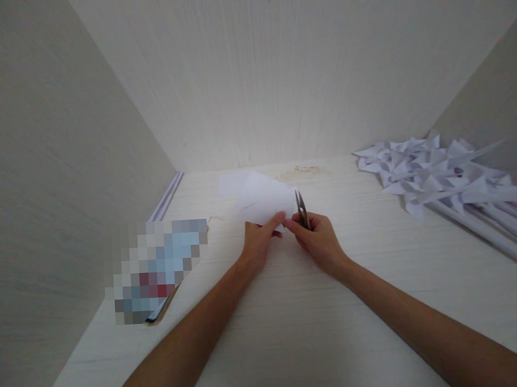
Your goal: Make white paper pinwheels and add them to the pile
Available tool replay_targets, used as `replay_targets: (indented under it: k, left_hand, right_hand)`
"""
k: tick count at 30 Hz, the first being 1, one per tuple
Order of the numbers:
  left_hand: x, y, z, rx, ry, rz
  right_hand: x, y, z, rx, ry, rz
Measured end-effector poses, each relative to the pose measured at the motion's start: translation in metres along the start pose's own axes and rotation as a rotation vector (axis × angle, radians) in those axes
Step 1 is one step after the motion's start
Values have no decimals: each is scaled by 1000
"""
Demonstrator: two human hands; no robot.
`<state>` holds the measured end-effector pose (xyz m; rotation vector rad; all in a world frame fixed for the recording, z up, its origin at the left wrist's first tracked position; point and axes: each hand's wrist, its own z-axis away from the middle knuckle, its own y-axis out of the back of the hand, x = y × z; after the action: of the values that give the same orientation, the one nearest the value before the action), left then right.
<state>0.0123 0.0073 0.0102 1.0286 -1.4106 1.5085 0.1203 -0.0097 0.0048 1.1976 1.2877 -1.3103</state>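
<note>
White paper (261,202) pinched in left hand (258,245) grip, right hand (319,242) closed around small snips (301,208), blades slightly parted

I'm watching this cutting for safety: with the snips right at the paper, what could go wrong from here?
1. The left hand pinches the white paper right beside the blades of the snips in the right hand, so a fingertip could get nicked.
2. The paper is held by one edge only; it may flex and the cut could wander or tear.
3. A sweeping right arm could disturb the paper pinwheels nearby.
</note>
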Motion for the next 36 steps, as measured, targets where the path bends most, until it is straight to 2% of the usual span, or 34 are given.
replay_targets:
  k: [7, 12, 18, 26, 33, 36]
  left_hand:
    - [-1, 2, 0, -39, -29, -83]
    - [-1, 0, 0, 19, -52, -133]
    - [-3, 1, 0, 17, -76, -170]
    - [-2, 1, 1, 21, 19, -90]
    - [1, 2, 1, -55, 63, -34]
    - [1, 2, 1, -44, 66, -37]
  right_hand:
    - [3, 1, -1, 12, 21, 17]
    - [1, 1, 0, 14, 21, 35]
    - [0, 1, 0, 4, 9, 8]
    - [2, 2, -1, -14, 10, -62]
    - [5, 2, -3, 16, 7, -47]
    - [3, 3, -4, -9, 2, -63]
